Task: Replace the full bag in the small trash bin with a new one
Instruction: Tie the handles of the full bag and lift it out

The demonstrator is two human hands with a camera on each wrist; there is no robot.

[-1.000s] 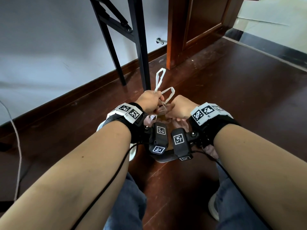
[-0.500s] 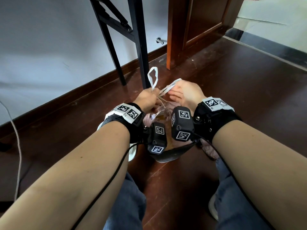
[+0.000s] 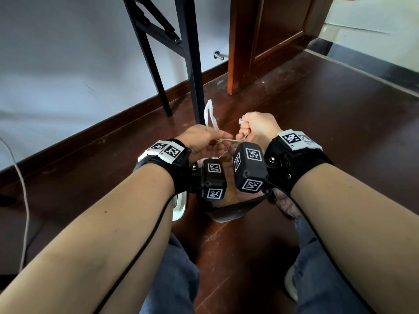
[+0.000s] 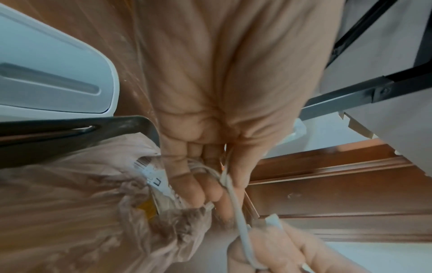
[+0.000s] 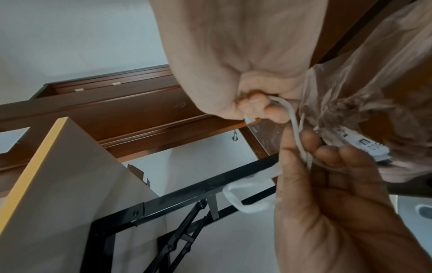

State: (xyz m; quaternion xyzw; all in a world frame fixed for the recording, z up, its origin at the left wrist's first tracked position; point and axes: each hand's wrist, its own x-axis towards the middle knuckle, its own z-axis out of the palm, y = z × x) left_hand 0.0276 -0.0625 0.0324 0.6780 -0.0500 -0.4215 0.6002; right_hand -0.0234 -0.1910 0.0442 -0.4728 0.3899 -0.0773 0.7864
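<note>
The dark wooden floor (image 3: 317,137) carried everything, running back to the baseboard under a pale wall (image 3: 68,53); a black table frame (image 3: 190,71) stood at the far edge of the floor by that wall, with a brown door frame (image 3: 235,41) just to its right. The small trash bin (image 3: 223,214), dark-rimmed, sat on the floor between the person's knees, directly below both wrists; a white lid (image 3: 180,206) lay just beside its left edge. The full bag (image 4: 77,212), a translucent pinkish film gathered to a crumpled neck, rose out of the bin and reached up to the fingers of both hands; a printed white label (image 4: 155,177) showed through the film near the neck. The left hand (image 3: 201,138) was curled and pinching the white drawstring (image 3: 209,118) at the bag's neck, one loop of it standing up above the knuckles; the right hand (image 3: 256,125) was closed in a fist round the other end of the string, a short white tip poking out at the top of the fist. The two hands were close but not touching, the string stretched taut between them just above the bag's neck.
</note>
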